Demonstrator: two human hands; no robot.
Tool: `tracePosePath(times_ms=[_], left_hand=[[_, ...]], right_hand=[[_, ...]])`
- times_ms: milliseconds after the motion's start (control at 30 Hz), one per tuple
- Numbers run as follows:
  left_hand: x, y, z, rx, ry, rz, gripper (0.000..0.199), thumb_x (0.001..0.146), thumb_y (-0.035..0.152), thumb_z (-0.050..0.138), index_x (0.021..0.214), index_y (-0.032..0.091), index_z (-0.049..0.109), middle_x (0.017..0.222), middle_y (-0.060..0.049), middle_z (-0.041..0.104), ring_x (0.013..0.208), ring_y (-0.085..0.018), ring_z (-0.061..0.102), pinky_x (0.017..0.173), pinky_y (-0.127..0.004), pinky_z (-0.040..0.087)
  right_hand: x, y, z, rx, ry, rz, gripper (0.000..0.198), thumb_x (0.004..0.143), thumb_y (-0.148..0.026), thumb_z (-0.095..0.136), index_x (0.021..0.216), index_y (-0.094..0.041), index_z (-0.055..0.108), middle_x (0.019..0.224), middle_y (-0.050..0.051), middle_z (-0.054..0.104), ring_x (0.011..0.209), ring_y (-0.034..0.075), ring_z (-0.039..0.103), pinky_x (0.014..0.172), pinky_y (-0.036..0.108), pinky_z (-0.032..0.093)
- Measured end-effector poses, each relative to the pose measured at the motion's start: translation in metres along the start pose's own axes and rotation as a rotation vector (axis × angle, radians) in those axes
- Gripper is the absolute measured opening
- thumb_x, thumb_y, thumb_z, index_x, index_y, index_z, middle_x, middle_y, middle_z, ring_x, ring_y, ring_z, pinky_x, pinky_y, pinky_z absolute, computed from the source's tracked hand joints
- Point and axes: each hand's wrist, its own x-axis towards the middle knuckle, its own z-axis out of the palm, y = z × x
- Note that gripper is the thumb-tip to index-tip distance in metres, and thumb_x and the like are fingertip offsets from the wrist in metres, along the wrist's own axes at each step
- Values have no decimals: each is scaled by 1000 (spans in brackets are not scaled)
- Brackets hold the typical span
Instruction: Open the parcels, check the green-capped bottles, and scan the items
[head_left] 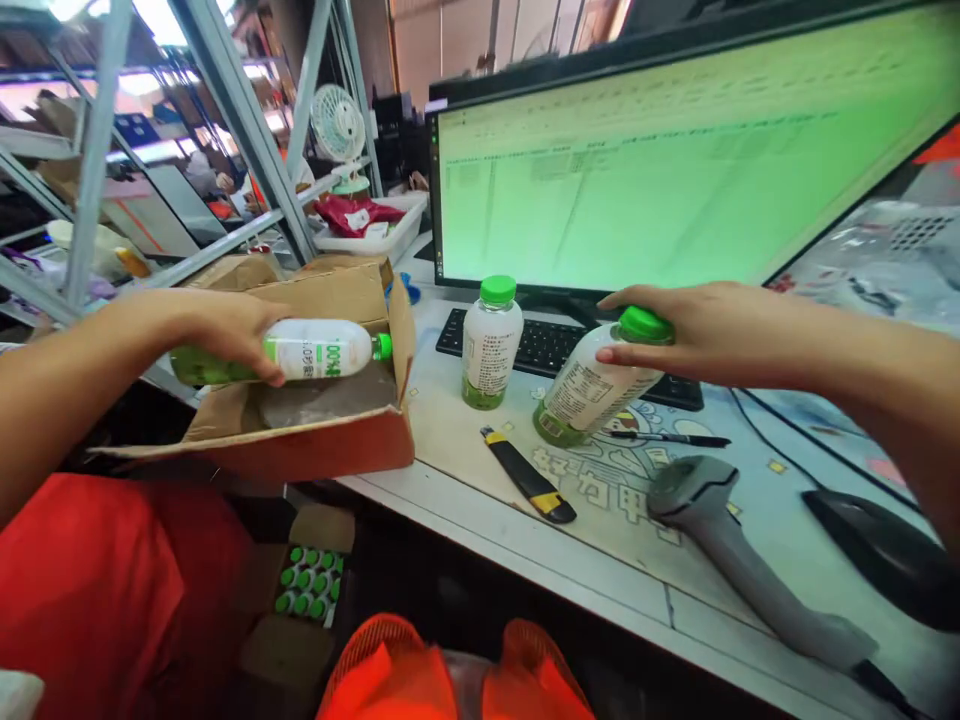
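Observation:
My left hand (225,335) is wrapped round a green-capped bottle (319,350) lying on its side above an open cardboard box (330,435); its cap points right. My right hand (667,330) grips a second bottle (592,385) near its green cap, and that bottle leans to the right over the desk mat. Between the two hands a third bottle (491,345) stands upright in front of the keyboard (551,345). All three have white labels with small print and show green near the base. Clear plastic shows inside the box.
A box cutter (529,475), a pen (667,438), a grey barcode scanner (750,550) and a black mouse (885,545) lie on the desk. Behind stands a large monitor (637,190). Below, a carton (322,530) holds several green-capped bottles. Metal shelving (240,120) rises at left.

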Motion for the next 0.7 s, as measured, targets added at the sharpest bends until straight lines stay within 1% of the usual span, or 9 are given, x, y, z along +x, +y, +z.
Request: tracePosePath(times_ms=[67,100,200,267,367,433,500,600,700], left_hand=[[10,11,1,108,-153,-5,81,61,38,94,133,15,64,114,-6,78,97,-21,72,97,-32,54],[14,18,2,158,-220,4,81,61,41,93,133,17,65,116,-9,78,99,-25,73,94,-33,55],[20,42,0,290,-365,60,87,56,43,94,135,18,67,123,-17,76,108,-37,73,92,-40,56],[24,54,-4,328,-449,125,91,50,41,97,134,17,69,127,-20,75,114,-41,72,93,-42,57],[32,64,-11,346,-520,217,93,46,39,100,132,18,72,127,-20,75,117,-44,71,99,-46,57],[41,67,-12,306,-526,274,90,50,38,98,133,17,71,125,-20,76,117,-42,72,99,-46,57],[50,68,-8,278,-513,323,87,58,38,95,136,14,68,125,-21,76,117,-41,72,99,-44,57],[61,67,6,295,-467,365,87,66,37,90,143,12,60,133,-24,71,122,-40,70,101,-43,56],[69,62,20,307,-439,392,89,69,37,88,148,15,55,143,-22,66,128,-38,67,105,-42,54]], right_hand=[[-3,-6,3,-215,-249,6,48,51,-36,102,91,-23,80,53,-6,56,50,12,37,60,32,25],[-5,-11,2,-278,-319,1,43,55,-37,101,89,-23,78,53,-6,54,50,12,36,60,32,24],[-9,-27,-12,-221,-340,21,29,66,-36,95,76,-24,71,50,-5,48,49,12,35,57,31,22],[-13,-33,-31,-118,-260,87,29,65,-35,94,71,-25,67,49,-4,50,48,13,38,55,31,23],[-25,-40,-69,52,-12,278,27,64,-38,92,69,-25,69,49,-1,56,46,16,46,51,31,29],[-39,-47,-92,227,137,463,28,64,-45,90,73,-25,72,46,0,57,41,17,48,46,32,31],[-56,-58,-109,482,256,632,35,62,-52,89,75,-24,74,44,1,56,35,18,48,38,32,31],[-79,-79,-118,746,398,739,39,57,-55,90,72,-24,71,44,1,56,32,17,47,30,29,28],[-98,-100,-115,832,476,760,34,61,-51,87,72,-25,67,47,-2,55,33,15,45,27,25,26]])
